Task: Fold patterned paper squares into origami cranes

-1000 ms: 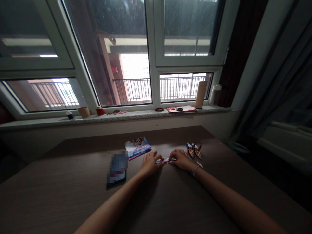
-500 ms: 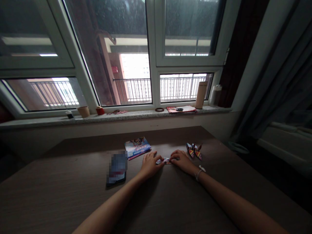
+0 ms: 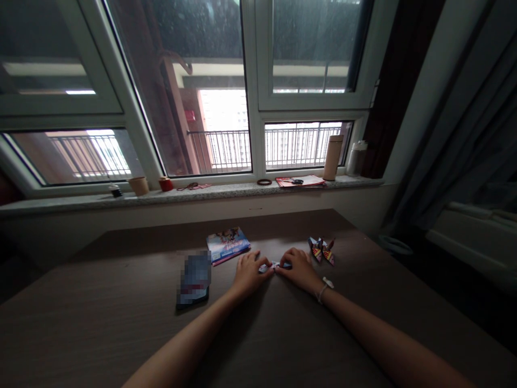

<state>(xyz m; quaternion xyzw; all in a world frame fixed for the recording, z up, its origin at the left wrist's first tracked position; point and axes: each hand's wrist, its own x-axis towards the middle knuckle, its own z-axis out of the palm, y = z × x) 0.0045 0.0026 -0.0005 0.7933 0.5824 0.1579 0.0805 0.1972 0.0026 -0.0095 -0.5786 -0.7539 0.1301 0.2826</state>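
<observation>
A small folded piece of printed paper (image 3: 275, 264) lies on the brown table between my hands. My left hand (image 3: 249, 274) pinches its left part with thumb and forefinger. From the right, my right hand (image 3: 299, 268) grips it near the middle of its lower edge, and a bit of the paper shows under that hand's fingers. Just beyond the right hand stand folded paper figures (image 3: 322, 250) with pointed wings. To the left of my left hand are a stack of printed sheets (image 3: 228, 244) and a blurred-out phone (image 3: 194, 280).
Behind the brown table (image 3: 121, 280), a stone windowsill (image 3: 226, 191) holds a tan bottle (image 3: 333, 157), a clear bottle (image 3: 357, 158), red papers with scissors (image 3: 298, 181), a bracelet (image 3: 264, 182), a red spool (image 3: 165, 184) and a paper cup (image 3: 139, 185).
My right hand has moved slightly left, its fingertips now closer to my left thumb and the middle of the paper. My left hand has barely moved.
</observation>
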